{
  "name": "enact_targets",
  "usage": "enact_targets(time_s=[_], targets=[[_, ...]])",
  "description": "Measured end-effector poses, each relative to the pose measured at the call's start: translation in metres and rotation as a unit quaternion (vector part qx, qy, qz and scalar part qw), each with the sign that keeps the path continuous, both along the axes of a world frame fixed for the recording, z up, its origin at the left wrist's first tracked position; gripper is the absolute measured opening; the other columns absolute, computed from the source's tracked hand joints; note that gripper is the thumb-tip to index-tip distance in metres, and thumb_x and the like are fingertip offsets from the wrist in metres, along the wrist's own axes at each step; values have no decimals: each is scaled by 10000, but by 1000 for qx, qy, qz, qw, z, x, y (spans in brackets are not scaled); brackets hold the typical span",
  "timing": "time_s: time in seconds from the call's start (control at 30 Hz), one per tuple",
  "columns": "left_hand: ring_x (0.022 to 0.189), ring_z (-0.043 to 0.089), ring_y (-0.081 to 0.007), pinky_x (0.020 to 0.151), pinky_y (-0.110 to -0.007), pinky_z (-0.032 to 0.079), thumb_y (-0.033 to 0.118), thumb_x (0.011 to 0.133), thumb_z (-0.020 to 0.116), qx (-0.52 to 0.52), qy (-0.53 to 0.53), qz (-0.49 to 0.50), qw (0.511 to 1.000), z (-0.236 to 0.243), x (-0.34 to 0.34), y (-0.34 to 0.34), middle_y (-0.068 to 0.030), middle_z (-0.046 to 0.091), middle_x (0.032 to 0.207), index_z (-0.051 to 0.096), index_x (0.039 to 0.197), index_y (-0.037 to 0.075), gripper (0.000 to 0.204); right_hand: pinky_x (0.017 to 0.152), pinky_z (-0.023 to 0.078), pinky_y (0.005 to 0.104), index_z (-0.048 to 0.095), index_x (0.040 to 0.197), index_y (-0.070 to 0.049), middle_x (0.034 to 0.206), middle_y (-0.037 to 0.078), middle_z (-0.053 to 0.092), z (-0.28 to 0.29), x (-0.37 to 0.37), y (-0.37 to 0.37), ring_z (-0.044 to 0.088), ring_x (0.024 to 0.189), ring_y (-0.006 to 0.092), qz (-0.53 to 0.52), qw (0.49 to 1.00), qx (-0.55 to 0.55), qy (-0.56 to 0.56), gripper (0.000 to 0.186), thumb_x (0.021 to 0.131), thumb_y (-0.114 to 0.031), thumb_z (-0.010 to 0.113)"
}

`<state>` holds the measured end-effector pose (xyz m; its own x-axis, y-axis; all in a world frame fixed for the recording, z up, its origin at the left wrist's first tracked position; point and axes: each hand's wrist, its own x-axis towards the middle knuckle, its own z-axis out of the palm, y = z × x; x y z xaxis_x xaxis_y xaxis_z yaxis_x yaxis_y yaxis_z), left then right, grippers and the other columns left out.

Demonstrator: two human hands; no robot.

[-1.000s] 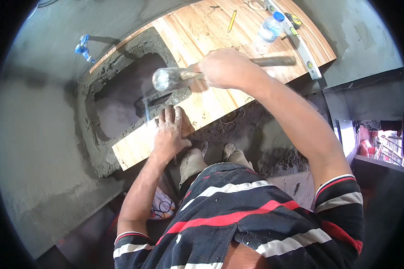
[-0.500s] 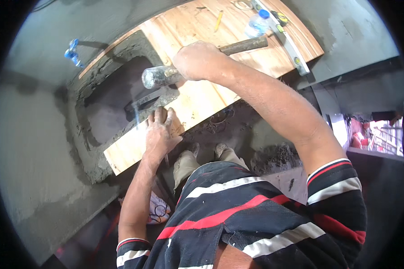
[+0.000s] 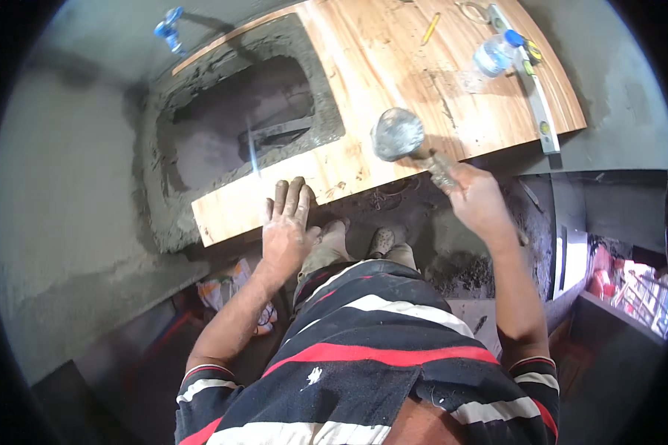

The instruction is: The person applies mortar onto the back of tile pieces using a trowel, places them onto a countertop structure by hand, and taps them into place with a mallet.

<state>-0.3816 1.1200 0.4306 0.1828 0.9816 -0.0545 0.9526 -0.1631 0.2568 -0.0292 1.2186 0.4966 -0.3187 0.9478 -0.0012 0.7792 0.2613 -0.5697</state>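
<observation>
My right hand (image 3: 479, 202) is closed round the wooden handle of a mallet (image 3: 398, 134). The mallet's round, grey-smeared head is over the near edge of a wood-grain slab (image 3: 393, 52); whether it touches the surface I cannot tell. My left hand (image 3: 288, 228) lies with fingers stretched over the front edge of the slab's narrow strip, fingertips dirty with mortar. Beyond that hand is a rectangular opening (image 3: 230, 104) rimmed with rough wet mortar. Inside it a grey bar-like piece (image 3: 278, 129) is visible.
On the slab's right lie a spirit level (image 3: 536, 96), a water bottle (image 3: 494, 55) with a blue cap, a yellow tape measure (image 3: 532, 50) and a yellow pencil (image 3: 430, 29). A blue tap (image 3: 168, 31) juts from the back wall. Bags (image 3: 234, 285) lie below at left.
My right hand has swung the mallet from above the slab's middle to the near edge at right. My left hand stays on the strip's front edge. The whole view has shifted.
</observation>
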Motion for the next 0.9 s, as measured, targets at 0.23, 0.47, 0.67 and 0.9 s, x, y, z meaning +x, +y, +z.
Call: enact_targets(time_s=[0.23, 0.47, 0.67, 0.9], targets=[[1467, 442, -379, 1160, -589, 384, 164, 877, 728, 82, 36, 43, 995, -21, -39, -6, -134, 485, 1580, 532, 1466, 29, 635, 833, 590, 468, 743, 1175, -44, 1096, 180, 740, -32, -68, 8, 721, 928, 374, 162, 984, 55, -56, 330, 874, -175, 703], [1457, 474, -341, 1155, -593, 387, 112, 949, 627, 116, 38, 53, 991, -31, -44, -11, -107, 515, 1569, 574, 1450, 66, 505, 816, 585, 481, 733, 1119, -31, 969, 183, 720, -34, -91, 14, 716, 897, 377, 176, 981, 31, -72, 277, 883, -170, 690], [1498, 419, -361, 1182, -620, 352, 24, 875, 579, 105, 16, 57, 993, -35, -43, -13, -136, 488, 1588, 523, 1485, 39, 613, 801, 582, 490, 716, 1089, -15, 934, 186, 713, -44, -98, 20, 711, 857, 389, 199, 976, 47, -80, 240, 899, -153, 666], [1508, 403, -365, 1170, -625, 359, 102, 889, 649, 104, 13, 37, 994, -37, -38, -7, -143, 465, 1607, 529, 1481, 38, 608, 772, 581, 499, 705, 1092, -28, 932, 203, 719, -39, -97, 13, 713, 849, 403, 182, 980, 36, -77, 258, 933, -222, 648]])
